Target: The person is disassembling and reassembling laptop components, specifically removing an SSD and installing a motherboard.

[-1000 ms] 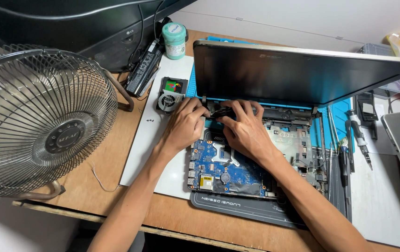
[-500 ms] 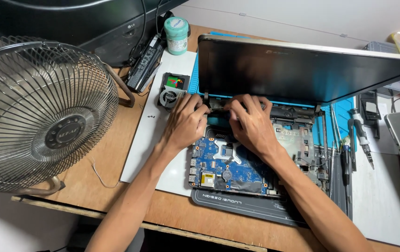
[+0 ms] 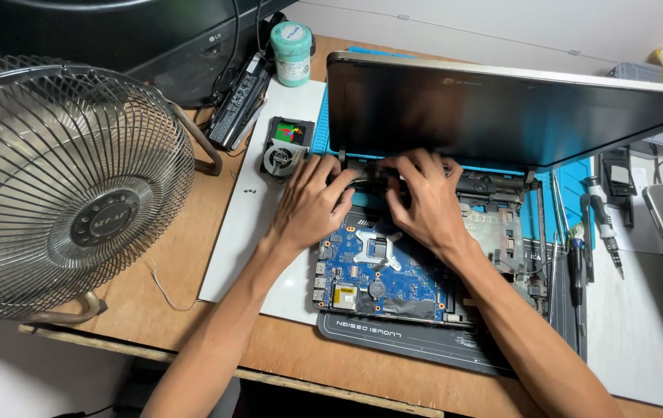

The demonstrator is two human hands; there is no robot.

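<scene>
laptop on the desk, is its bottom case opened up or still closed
Opened up: the black laptop shows its bare blue circuit board, with the left hand and right hand resting at its hinge edge.

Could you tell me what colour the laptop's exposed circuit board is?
Blue; the circuit board shows in the head view, below both hands.

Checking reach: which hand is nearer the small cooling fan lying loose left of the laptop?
Left. The left hand sits just right of the cooling fan, fingertips close beside it. The right hand is farther right, over the laptop's hinge edge.
</scene>
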